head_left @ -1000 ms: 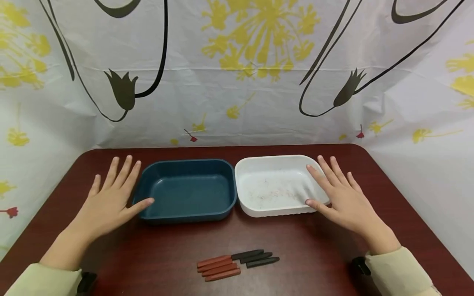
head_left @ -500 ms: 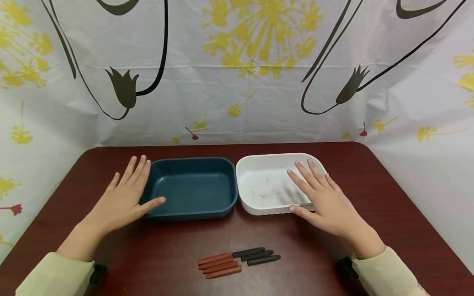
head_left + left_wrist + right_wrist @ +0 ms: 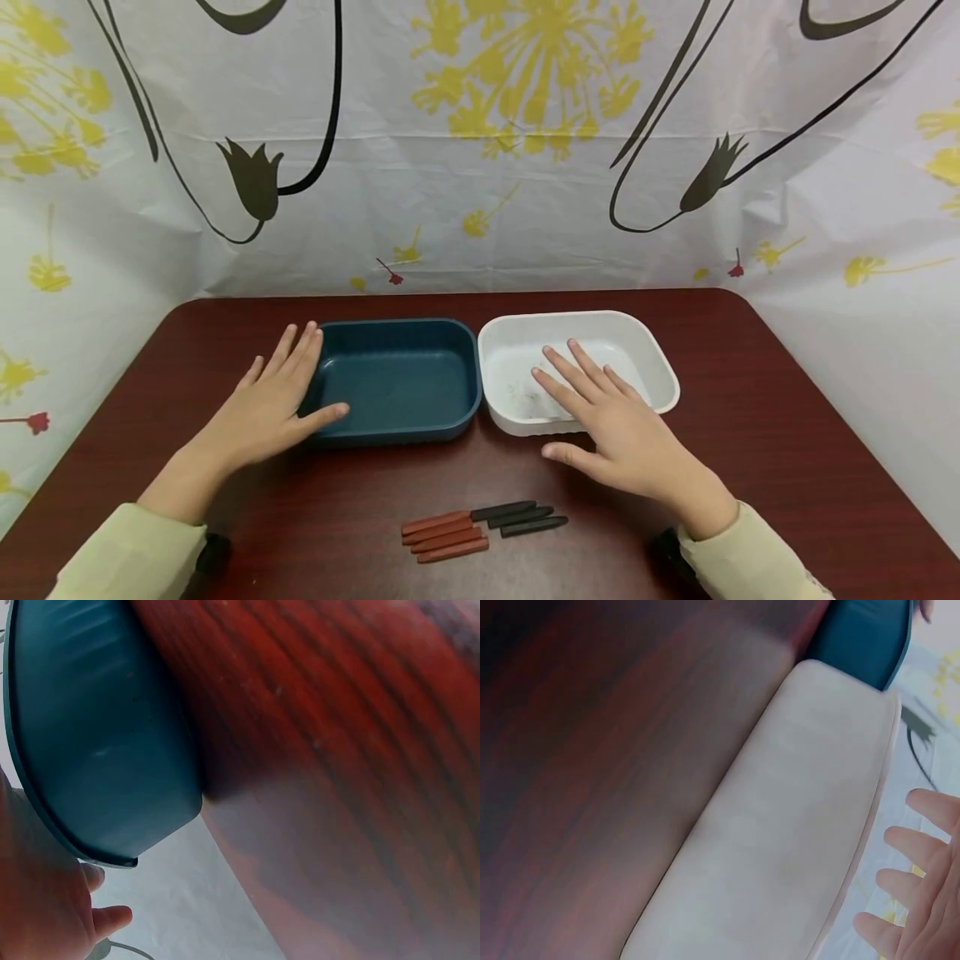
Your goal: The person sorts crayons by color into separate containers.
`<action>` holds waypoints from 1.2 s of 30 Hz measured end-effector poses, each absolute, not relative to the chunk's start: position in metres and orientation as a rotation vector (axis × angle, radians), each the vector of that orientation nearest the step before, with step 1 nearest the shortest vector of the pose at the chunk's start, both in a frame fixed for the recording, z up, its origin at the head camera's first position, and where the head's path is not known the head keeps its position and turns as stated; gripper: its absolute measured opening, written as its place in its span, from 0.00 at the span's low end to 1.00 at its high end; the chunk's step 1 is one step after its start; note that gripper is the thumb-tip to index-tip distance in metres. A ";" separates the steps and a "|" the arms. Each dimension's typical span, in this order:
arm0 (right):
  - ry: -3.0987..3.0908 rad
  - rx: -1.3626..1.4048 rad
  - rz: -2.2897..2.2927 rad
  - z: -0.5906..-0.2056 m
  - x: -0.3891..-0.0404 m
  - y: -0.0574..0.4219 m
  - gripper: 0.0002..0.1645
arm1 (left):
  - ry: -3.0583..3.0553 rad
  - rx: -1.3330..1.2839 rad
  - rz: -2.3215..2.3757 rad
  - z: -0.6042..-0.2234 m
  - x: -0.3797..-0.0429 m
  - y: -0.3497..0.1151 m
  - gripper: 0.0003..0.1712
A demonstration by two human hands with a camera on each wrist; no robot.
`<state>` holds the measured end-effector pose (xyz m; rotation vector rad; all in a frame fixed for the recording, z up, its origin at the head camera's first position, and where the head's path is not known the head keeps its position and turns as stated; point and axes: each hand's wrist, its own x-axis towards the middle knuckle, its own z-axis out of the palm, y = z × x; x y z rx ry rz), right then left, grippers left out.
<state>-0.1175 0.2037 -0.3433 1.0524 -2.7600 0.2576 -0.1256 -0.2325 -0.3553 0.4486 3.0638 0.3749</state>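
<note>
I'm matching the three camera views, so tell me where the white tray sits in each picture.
Head: the white tray sits right of centre on the table, with the right hand over its near part.
Left wrist: not in view.
Right wrist: its pale outer wall runs diagonally across the middle.
Shared landmark: the blue tray, seen in all three views.

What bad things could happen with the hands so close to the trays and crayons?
The right hand hovers over the white tray and could tip its near edge. The crayons lie loose, so a sleeve might roll them off the table. The left hand could shove the blue tray.
</note>
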 end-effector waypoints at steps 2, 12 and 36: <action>-2.740 1.088 0.242 -0.345 -0.116 0.199 0.51 | 3.063 0.454 0.371 -0.356 -0.126 -0.232 0.62; -2.681 1.267 0.237 -0.347 -0.106 0.171 0.49 | 3.045 0.453 0.369 -0.359 -0.125 -0.229 0.63; -2.483 1.691 0.271 -0.347 -0.089 0.119 0.35 | 3.053 0.417 0.286 -0.361 -0.123 -0.228 0.66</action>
